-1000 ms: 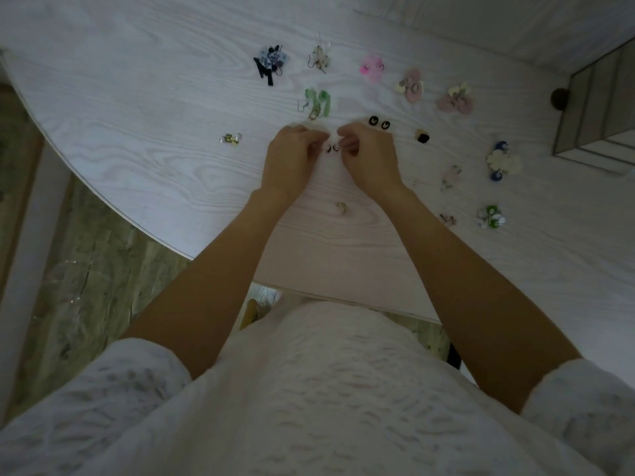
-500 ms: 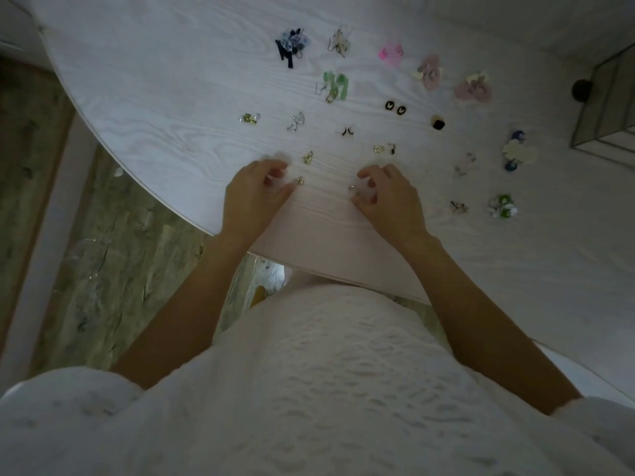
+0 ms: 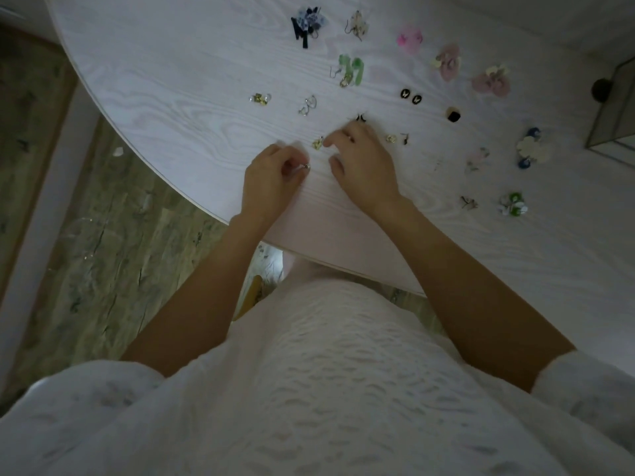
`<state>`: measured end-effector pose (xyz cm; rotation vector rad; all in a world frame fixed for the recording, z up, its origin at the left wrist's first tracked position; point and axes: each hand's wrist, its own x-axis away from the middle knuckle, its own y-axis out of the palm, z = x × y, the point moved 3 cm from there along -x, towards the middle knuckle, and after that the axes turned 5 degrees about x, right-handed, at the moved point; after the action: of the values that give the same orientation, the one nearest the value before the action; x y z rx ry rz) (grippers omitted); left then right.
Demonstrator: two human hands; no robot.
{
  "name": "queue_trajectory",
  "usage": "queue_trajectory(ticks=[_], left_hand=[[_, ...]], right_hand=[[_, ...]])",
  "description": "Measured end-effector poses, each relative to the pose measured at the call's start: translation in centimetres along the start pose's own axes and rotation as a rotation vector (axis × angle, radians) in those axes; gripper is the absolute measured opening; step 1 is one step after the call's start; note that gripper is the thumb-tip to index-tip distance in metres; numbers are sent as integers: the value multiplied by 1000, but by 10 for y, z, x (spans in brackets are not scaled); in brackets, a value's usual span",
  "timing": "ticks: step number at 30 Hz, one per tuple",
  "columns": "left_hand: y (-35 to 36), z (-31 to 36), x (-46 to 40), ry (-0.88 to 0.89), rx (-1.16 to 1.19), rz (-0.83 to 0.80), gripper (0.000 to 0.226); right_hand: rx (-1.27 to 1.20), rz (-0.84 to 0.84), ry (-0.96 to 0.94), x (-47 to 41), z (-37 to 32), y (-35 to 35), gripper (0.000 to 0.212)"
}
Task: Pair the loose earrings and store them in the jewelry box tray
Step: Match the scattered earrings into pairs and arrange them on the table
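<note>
Several earrings lie spread on the white table (image 3: 178, 84). My left hand (image 3: 271, 182) pinches a small silver earring (image 3: 305, 166) near the table's front edge. My right hand (image 3: 364, 166) hovers beside it with fingers loosely curled, its fingertip next to a small gold earring (image 3: 318, 143). Just beyond the right hand lie a tiny black pair (image 3: 360, 117) and a small gold-and-dark pair (image 3: 397, 139). Farther back are a green pair (image 3: 350, 72), a black round pair (image 3: 410, 96) and a silver hoop pair (image 3: 307, 105). The glass jewelry box (image 3: 611, 108) stands at the right edge.
More earrings lie around: blue-black cluster (image 3: 307, 24), pink ones (image 3: 409, 39), pink flowers (image 3: 489, 80), a white-blue flower (image 3: 531, 149), a green-white one (image 3: 513, 204), a yellow-green one (image 3: 260, 98). The table's curved edge runs just under my wrists, above the wood floor (image 3: 86, 235).
My right hand has moved forward from the front edge toward the small gold earring. My left hand now pinches the silver earring. The camera has shifted slightly.
</note>
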<state>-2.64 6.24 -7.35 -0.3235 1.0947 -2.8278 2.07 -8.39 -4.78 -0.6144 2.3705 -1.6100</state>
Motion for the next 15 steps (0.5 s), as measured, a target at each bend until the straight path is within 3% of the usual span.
queue_trajectory(ticks=[6,15], left_hand=[[0,1,-4,17,8,-64,8],[-3,-3,-1,-47,182,-34,7]], right_hand=[[20,-138,2,-33,-7,14,21],[-69,-111,7,-18,0,12,8]])
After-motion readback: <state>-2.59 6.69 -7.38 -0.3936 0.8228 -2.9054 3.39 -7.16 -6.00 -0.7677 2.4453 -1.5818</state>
